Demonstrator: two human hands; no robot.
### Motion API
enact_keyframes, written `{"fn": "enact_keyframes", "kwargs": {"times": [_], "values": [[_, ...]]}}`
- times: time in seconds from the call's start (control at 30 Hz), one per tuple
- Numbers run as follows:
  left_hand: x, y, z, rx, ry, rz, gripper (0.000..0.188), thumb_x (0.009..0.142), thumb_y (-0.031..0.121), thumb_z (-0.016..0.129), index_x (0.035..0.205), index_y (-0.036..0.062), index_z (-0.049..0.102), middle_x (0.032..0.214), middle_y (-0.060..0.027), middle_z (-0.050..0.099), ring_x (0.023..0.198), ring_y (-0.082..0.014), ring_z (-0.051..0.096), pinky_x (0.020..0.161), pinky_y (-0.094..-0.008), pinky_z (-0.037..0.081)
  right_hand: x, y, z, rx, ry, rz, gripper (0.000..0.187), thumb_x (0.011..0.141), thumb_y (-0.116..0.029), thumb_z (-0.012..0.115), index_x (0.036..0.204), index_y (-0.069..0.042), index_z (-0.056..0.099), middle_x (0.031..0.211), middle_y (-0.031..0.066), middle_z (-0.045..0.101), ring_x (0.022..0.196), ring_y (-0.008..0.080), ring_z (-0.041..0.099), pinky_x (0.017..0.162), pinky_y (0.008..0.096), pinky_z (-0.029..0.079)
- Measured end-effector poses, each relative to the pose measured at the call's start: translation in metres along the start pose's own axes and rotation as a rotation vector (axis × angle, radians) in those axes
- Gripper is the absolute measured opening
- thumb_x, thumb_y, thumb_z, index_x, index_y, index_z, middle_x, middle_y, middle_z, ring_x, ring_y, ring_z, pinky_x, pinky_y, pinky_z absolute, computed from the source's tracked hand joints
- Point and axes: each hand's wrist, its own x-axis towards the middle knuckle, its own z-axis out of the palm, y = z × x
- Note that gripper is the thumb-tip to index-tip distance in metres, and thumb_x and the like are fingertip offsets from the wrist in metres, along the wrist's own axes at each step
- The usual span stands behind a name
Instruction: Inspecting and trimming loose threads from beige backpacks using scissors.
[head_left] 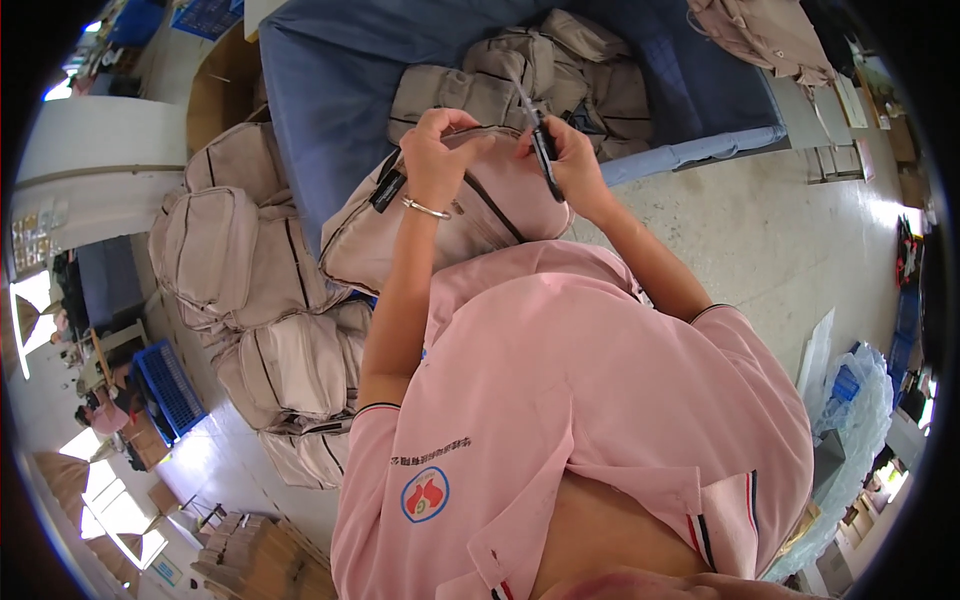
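Note:
A beige zippered bag (pixel 405 235) leans between my body and the blue-lined bin, with a dark zipper across its face and a black tag (pixel 387 192) on its left side. My left hand (pixel 435 160) is at the bag's upper edge, fingers curled and thumb bent over the fabric; the exact grip is partly hidden. In my right hand (pixel 575 170) is a pair of scissors (pixel 543 150) with black handles. The narrow metal blades point up and away, above the bag's right upper part.
Ahead stands the blue-lined bin (pixel 330 90), holding several beige bags (pixel 520 60). More bags (pixel 225 250) are piled on my left. A pinkish bag (pixel 765 35) hangs at the far right. Clear plastic wrapping (pixel 860 400) lies right, a blue crate (pixel 170 385) left.

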Motion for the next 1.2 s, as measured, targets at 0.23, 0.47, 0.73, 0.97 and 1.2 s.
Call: {"fn": "enact_keyframes", "kwargs": {"times": [0.23, 0.47, 0.73, 0.97, 1.2], "values": [[-0.011, -0.001, 0.008, 0.361, 0.21, 0.4, 0.024, 0.062, 0.015, 0.083, 0.078, 0.0102, 0.066, 0.086, -0.0008, 0.063, 0.095, -0.0226, 0.056, 0.088, -0.0369, 0.04, -0.008, 0.009, -0.035, -0.04, 0.034, 0.102, 0.017, 0.083, -0.008, 0.073, 0.091, -0.002, 0.06, 0.096, 0.0031, 0.068, 0.085, 0.0058, 0.056, 0.077, 0.0235, 0.048], [-0.025, 0.002, 0.015, 0.537, 0.29, 0.509, 0.022, 0.064, 0.019, 0.083, 0.079, 0.0173, 0.066, 0.085, 0.0047, 0.064, 0.093, -0.0211, 0.055, 0.087, -0.0371, 0.032, 0.014, 0.005, -0.003, -0.092, -0.004, -0.035, 0.02, 0.082, -0.007, 0.076, 0.092, -0.002, 0.06, 0.092, 0.0016, 0.067, 0.082, 0.0042, 0.054, 0.076, 0.0222, 0.046], [-0.005, -0.005, -0.003, 0.349, 0.071, 0.181, 0.038, 0.068, 0.024, 0.087, 0.095, 0.0069, 0.067, 0.085, -0.0007, 0.065, 0.083, -0.0138, 0.06, 0.08, -0.0311, 0.049, 0.017, -0.004, -0.03, -0.493, -0.018, -0.057, 0.041, 0.078, -0.032, 0.081, 0.092, -0.002, 0.058, 0.076, 0.009, 0.058, 0.068, 0.0192, 0.056, 0.064, 0.0313, 0.045], [0.0, -0.017, 0.001, 0.191, 0.08, 0.143, 0.053, 0.065, 0.024, 0.09, 0.104, 0.0015, 0.063, 0.084, -0.0019, 0.065, 0.072, -0.0079, 0.061, 0.071, -0.0229, 0.053, 0.021, -0.015, -0.072, -1.079, -0.317, -0.302, 0.048, 0.078, -0.038, 0.076, 0.099, -0.002, 0.054, 0.098, 0.0142, 0.057, 0.088, 0.0375, 0.061, 0.071, 0.0451, 0.05], [-0.003, -0.014, 0.001, 0.142, 0.104, 0.037, 0.069, 0.06, 0.028, 0.09, 0.116, 0.0073, 0.056, 0.084, 0.0025, 0.067, 0.08, -0.0115, 0.063, 0.093, -0.035, 0.028, 0.042, -0.031, -0.066, -1.17, -0.435, -0.332, 0.04, 0.078, -0.032, 0.075, 0.095, -0.001, 0.054, 0.092, 0.0143, 0.059, 0.086, 0.0363, 0.062, 0.071, 0.0457, 0.049]]}}
